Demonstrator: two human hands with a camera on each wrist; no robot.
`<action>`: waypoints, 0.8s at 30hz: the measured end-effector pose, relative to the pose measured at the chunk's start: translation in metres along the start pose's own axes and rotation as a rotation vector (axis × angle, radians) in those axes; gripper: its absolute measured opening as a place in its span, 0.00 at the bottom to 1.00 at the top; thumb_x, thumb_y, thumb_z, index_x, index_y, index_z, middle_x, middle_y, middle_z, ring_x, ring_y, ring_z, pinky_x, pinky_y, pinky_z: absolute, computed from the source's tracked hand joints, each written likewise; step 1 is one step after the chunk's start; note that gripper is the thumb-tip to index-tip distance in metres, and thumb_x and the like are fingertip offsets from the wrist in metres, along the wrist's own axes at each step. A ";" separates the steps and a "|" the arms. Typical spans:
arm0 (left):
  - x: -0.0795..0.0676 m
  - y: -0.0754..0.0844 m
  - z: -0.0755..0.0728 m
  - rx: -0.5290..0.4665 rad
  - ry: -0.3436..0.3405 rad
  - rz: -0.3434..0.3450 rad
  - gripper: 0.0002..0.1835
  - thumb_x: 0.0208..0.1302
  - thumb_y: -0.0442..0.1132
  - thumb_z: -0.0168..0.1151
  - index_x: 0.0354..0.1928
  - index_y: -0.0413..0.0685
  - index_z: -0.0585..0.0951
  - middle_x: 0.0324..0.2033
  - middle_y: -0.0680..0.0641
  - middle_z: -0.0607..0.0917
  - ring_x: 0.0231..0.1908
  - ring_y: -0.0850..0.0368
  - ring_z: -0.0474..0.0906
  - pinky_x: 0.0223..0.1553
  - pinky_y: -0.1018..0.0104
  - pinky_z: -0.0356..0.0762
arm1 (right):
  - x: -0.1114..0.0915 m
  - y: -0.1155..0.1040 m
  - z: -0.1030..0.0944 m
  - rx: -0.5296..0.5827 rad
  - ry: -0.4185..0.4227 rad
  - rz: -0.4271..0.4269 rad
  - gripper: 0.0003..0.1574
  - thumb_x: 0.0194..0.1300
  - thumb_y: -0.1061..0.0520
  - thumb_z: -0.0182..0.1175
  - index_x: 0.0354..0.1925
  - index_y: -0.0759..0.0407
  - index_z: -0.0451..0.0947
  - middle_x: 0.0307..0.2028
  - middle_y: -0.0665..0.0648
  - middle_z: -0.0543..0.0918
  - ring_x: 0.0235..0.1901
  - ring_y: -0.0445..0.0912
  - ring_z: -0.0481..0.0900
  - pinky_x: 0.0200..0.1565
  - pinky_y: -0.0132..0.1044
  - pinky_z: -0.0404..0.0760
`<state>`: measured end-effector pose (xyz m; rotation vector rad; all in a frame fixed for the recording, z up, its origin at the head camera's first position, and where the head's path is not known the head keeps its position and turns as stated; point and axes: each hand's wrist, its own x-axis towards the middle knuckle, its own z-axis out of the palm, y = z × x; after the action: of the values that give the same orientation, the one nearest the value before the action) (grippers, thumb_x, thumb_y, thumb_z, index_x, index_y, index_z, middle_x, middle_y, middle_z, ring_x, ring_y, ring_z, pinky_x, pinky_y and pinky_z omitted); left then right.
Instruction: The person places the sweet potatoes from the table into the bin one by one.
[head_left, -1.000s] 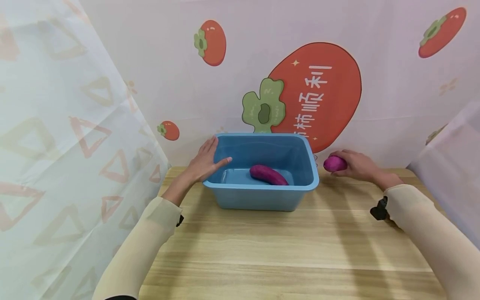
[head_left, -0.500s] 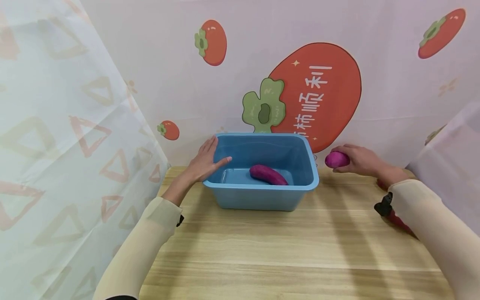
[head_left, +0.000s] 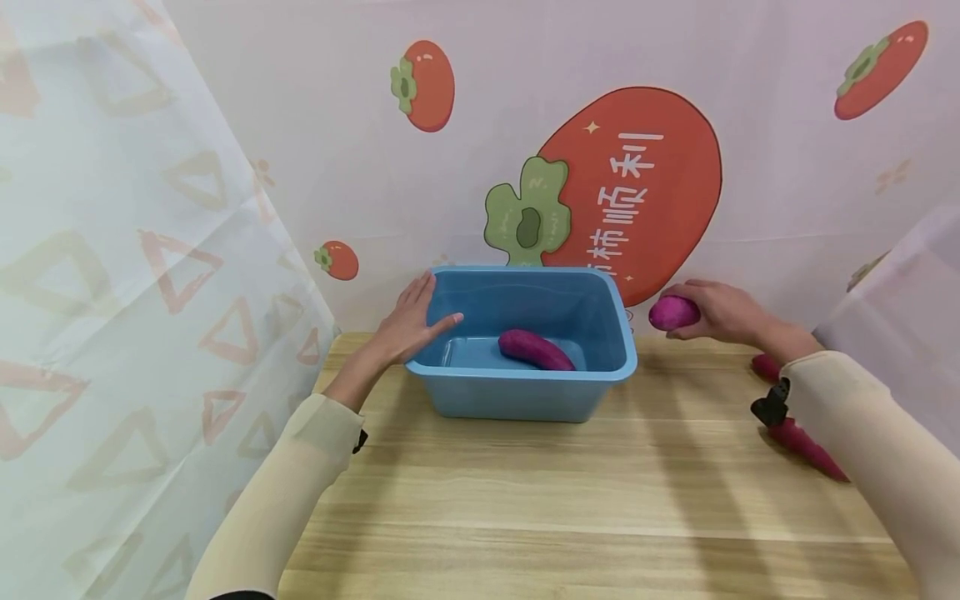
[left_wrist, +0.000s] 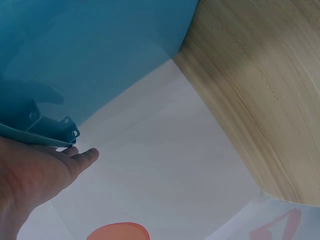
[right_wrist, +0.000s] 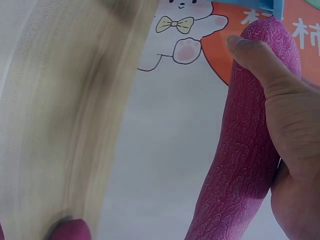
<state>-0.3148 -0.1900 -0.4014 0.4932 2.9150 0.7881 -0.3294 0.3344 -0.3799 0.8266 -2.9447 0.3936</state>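
Observation:
A blue plastic tub (head_left: 525,400) stands near the back of the table, with one purple sweet potato (head_left: 536,350) lying on its floor. My left hand (head_left: 408,327) rests on the tub's left rim, fingers straight and thumb over the inside; the left wrist view shows this hand (left_wrist: 40,170) under the rim's edge. Right of the tub, my right hand (head_left: 723,312) grips another purple sweet potato (head_left: 673,313) above the table. Seen from the right wrist, this long, wrinkled sweet potato (right_wrist: 245,130) has the thumb along its upper end.
Two more sweet potatoes lie at the table's right: a small visible end (head_left: 767,367) behind the wrist and a longer one (head_left: 806,448) partly under the sleeve. A printed cloth (head_left: 262,125) hangs behind and along both sides of the wooden table (head_left: 540,500).
My right hand has lifted the sweet potato off the table and slightly up. The sweet potatoes beneath the right forearm have come into sight. My left hand and the tub have stayed put.

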 end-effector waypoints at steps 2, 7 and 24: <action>0.000 0.000 0.000 0.000 0.000 0.001 0.56 0.75 0.70 0.50 0.86 0.44 0.37 0.86 0.44 0.37 0.85 0.42 0.31 0.80 0.33 0.42 | 0.001 -0.002 -0.003 0.002 -0.002 0.008 0.41 0.51 0.52 0.86 0.60 0.63 0.81 0.46 0.64 0.85 0.44 0.59 0.84 0.44 0.58 0.89; 0.000 -0.001 0.000 -0.005 0.001 0.002 0.56 0.75 0.70 0.50 0.86 0.44 0.37 0.86 0.44 0.37 0.85 0.42 0.31 0.80 0.33 0.42 | 0.002 -0.006 -0.008 -0.003 0.001 0.008 0.43 0.50 0.52 0.86 0.61 0.64 0.81 0.47 0.65 0.86 0.45 0.60 0.84 0.44 0.58 0.89; 0.000 0.001 0.000 -0.011 0.003 -0.007 0.56 0.75 0.70 0.51 0.86 0.45 0.37 0.86 0.44 0.37 0.85 0.42 0.32 0.79 0.32 0.44 | 0.010 -0.010 -0.014 0.002 0.049 -0.084 0.46 0.49 0.52 0.87 0.63 0.64 0.80 0.48 0.64 0.88 0.44 0.59 0.85 0.43 0.58 0.89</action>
<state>-0.3148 -0.1895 -0.4007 0.4813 2.9112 0.8046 -0.3326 0.3249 -0.3633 0.9237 -2.8538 0.4059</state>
